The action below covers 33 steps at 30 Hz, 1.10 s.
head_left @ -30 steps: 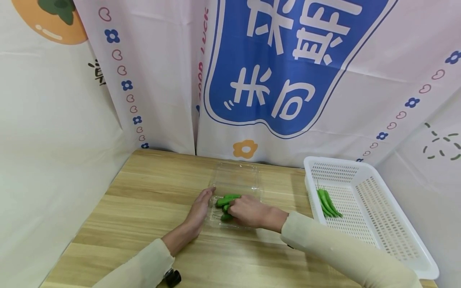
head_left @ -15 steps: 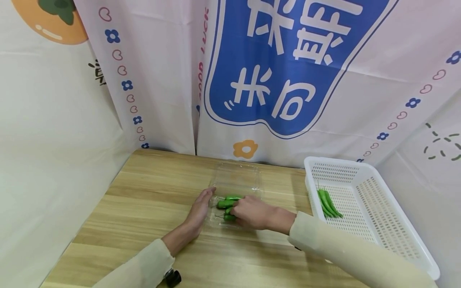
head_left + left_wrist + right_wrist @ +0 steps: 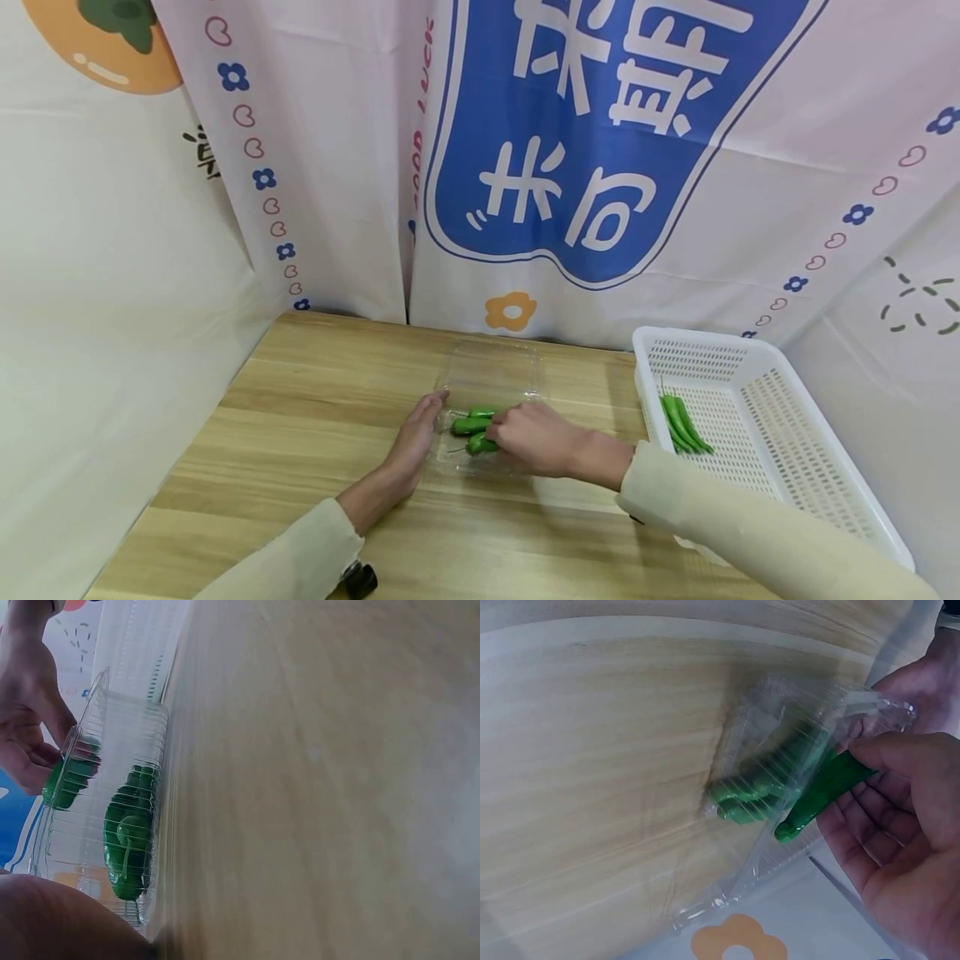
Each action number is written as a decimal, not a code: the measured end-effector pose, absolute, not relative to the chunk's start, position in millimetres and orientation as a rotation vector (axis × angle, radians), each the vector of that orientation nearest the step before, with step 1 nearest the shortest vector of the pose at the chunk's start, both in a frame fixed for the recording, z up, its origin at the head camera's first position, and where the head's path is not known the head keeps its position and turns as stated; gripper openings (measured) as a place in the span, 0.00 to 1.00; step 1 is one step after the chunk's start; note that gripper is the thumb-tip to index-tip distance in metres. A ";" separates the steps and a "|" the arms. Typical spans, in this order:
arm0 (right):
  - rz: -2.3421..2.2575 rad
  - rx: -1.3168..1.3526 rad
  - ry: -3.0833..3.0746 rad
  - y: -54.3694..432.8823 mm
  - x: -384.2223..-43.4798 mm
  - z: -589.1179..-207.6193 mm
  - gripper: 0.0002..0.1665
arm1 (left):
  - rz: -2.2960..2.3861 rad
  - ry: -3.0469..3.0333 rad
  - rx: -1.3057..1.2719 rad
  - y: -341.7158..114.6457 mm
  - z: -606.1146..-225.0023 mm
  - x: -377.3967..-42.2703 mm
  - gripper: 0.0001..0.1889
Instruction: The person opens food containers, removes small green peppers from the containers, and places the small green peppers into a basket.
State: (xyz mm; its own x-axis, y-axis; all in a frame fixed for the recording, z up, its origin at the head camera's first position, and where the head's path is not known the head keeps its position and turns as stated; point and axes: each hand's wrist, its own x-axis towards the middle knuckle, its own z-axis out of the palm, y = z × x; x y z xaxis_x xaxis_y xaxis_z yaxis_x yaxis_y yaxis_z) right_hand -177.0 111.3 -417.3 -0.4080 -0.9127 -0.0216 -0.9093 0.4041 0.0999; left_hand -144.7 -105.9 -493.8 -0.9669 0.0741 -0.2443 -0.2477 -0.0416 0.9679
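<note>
Right grip (image 3: 536,437) pinching green pepper (image 3: 825,795) over clear box (image 3: 135,720), other peppers (image 3: 124,840) lying inside; left grip (image 3: 412,442) resting straight-fingered along box side. Looking like loading or tidying step tbh, next move probably calling for lowering pepper gently beside others, then loosening pinch

The box (image 3: 491,367) is clear, glossy, ribbed plastic; the peppers (image 3: 470,426), smooth and shiny; the basket (image 3: 808,454), perforated plastic; the counter (image 3: 322,417), smooth, wood-grained; the backdrop (image 3: 341,167), creased cloth.
</note>
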 end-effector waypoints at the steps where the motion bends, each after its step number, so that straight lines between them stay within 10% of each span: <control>1: -0.142 1.686 -2.602 112.2 -177.4 -416.3 0.03 | 2.110 2.006 -0.184 -106.1 -493.7 -144.6 0.28; 33: 0.031 1.506 -2.595 149.2 -184.3 -376.7 0.07 | 2.129 2.018 -0.169 -104.9 -492.3 -144.2 0.28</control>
State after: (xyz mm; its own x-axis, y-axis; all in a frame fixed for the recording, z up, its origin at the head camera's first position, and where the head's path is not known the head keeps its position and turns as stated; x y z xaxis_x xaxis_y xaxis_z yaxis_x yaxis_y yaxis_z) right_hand -184.3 149.2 -376.7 -0.4887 -0.8624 0.1321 -0.8653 0.4985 0.0529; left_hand -144.2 -104.9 -492.3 -0.9728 0.0687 -0.2213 -0.2246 -0.0457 0.9734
